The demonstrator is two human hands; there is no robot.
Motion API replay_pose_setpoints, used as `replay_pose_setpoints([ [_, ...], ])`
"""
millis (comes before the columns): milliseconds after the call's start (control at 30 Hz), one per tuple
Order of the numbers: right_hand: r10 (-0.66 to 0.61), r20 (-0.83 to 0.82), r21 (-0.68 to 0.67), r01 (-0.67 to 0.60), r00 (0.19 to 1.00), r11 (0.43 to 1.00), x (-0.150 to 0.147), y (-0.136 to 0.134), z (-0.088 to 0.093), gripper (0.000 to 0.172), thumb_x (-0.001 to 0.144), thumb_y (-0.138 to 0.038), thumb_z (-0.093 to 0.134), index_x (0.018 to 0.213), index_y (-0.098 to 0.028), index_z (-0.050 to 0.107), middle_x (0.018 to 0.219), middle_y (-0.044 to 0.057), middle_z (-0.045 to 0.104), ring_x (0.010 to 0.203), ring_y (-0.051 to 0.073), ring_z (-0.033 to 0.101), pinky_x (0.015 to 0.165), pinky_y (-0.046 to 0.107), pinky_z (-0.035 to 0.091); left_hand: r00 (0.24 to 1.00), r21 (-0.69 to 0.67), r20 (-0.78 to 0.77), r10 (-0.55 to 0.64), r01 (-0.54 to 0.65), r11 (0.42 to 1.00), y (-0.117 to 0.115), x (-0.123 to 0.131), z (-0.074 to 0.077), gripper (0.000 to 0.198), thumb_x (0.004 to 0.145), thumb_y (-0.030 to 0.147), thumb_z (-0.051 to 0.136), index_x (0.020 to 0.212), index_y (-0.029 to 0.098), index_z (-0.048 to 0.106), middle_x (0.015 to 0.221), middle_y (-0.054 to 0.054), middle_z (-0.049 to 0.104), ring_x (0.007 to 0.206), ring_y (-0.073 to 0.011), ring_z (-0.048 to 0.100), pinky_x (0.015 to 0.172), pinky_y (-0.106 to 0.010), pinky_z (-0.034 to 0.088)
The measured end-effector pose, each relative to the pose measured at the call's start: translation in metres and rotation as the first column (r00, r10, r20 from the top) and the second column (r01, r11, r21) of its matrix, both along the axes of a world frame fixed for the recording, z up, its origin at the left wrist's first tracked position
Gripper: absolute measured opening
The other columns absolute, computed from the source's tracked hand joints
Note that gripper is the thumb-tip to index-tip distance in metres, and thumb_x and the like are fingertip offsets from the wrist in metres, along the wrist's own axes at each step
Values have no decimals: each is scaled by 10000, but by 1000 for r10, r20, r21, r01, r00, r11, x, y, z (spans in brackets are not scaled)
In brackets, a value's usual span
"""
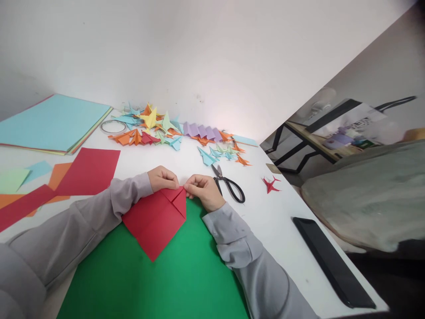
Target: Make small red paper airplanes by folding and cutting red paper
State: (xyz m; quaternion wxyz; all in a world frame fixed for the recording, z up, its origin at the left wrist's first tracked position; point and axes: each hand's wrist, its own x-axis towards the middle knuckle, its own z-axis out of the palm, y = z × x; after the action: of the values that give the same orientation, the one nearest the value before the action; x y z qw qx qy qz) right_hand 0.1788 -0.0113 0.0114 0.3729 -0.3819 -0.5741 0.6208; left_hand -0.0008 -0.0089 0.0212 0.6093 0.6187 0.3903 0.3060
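Observation:
A red sheet of origami paper [154,226], its upper right corner folded in with crossing creases, lies at a slant over a green sheet [149,283]. My left hand [163,178] pinches the paper's top edge, fingers closed. Close beside it, my right hand [204,190] has thumb and forefinger closed on the upper right corner of the same paper. The fingertips of both hands nearly meet there. Just behind my right hand lie black-handled scissors [229,181], blades partly apart.
Folded paper figures [149,119] crowd the wall side, with a purple pleated strip [202,132] and a tape roll [113,127]. Large coloured sheets [56,122] and red paper [89,173] lie left. A red folded figure [271,184] and a black phone [332,261] lie right, near the table edge.

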Motion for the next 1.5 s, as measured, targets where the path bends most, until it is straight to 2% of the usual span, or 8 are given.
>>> replay_pose_setpoints([
  [233, -24, 9, -5, 24, 1000, 1000, -1, 1, -1, 278, 522, -354, 769, 540, -154, 576, 430, -38, 567, 369, 46, 462, 381, 159, 349, 999, 45, -19, -29, 30, 999, 2, 0, -2, 169, 556, 286, 621, 537, 119, 610, 464, 40, 501, 470, -63, 385, 451, -193, 271],
  [467, -41, -100, -63, 35, 994, 997, -1, 2, -4, 305, 665, -442, 650, 574, -156, 597, 452, -25, 573, 374, 46, 465, 382, 160, 332, 999, 18, -14, 29, -29, 999, -3, 1, 2, 171, 587, 278, 613, 558, 109, 622, 447, 40, 498, 440, -56, 379, 453, -194, 264],
  [633, 29, 21, 28, -30, 999, 999, -3, -1, 3, 290, 601, -412, 702, 557, -156, 573, 440, -46, 535, 392, 51, 452, 411, 179, 337, 1000, 31, -3, 5, -5, 999, 2, 0, -3, 166, 567, 283, 630, 564, 117, 639, 497, 22, 556, 493, -75, 433, 479, -192, 308],
  [800, 12, 50, 56, -15, 999, 998, -5, -3, 5, 262, 587, -375, 692, 536, -159, 555, 428, -56, 503, 392, 53, 420, 415, 192, 316, 1000, 50, 9, 19, -20, 999, 1, 2, -3, 137, 567, 249, 616, 537, 118, 643, 475, 28, 537, 484, -66, 415, 466, -184, 293],
  [1033, -230, -135, -73, 222, 964, 972, -2, 1, -4, 169, 573, -257, 653, 497, -171, 529, 370, -72, 437, 338, 48, 332, 364, 193, 216, 986, -160, 117, 118, -99, 982, -1, 1, 6, 104, 528, 191, 607, 465, 109, 603, 406, 24, 488, 379, -49, 369, 400, -192, 234],
  [1167, -279, -258, -160, 243, 925, 957, -1, 2, -2, 160, 550, -232, 650, 481, -181, 515, 371, -70, 442, 344, 55, 345, 373, 198, 243, 973, -275, 146, 176, -131, 952, -1, -1, 12, 65, 512, 139, 583, 457, 107, 595, 384, 29, 460, 332, -30, 313, 359, -185, 170],
  [1367, -183, -269, -140, 150, 945, 979, 2, 2, -3, 186, 573, -246, 661, 478, -179, 515, 377, -61, 477, 344, 56, 356, 369, 198, 230, 962, -227, 238, 133, -78, 971, 3, -7, 9, 190, 527, 224, 606, 396, 110, 531, 411, 0, 485, 333, -49, 378, 341, -185, 219],
  [1500, 10, -94, -9, -10, 996, 1000, 4, 1, -2, 241, 590, -308, 703, 492, -162, 537, 374, -56, 486, 340, 47, 359, 372, 192, 221, 993, -142, 101, 59, -44, 989, 1, -2, 3, 258, 596, 359, 639, 539, 108, 625, 412, 0, 520, 355, -69, 413, 359, -189, 265],
])
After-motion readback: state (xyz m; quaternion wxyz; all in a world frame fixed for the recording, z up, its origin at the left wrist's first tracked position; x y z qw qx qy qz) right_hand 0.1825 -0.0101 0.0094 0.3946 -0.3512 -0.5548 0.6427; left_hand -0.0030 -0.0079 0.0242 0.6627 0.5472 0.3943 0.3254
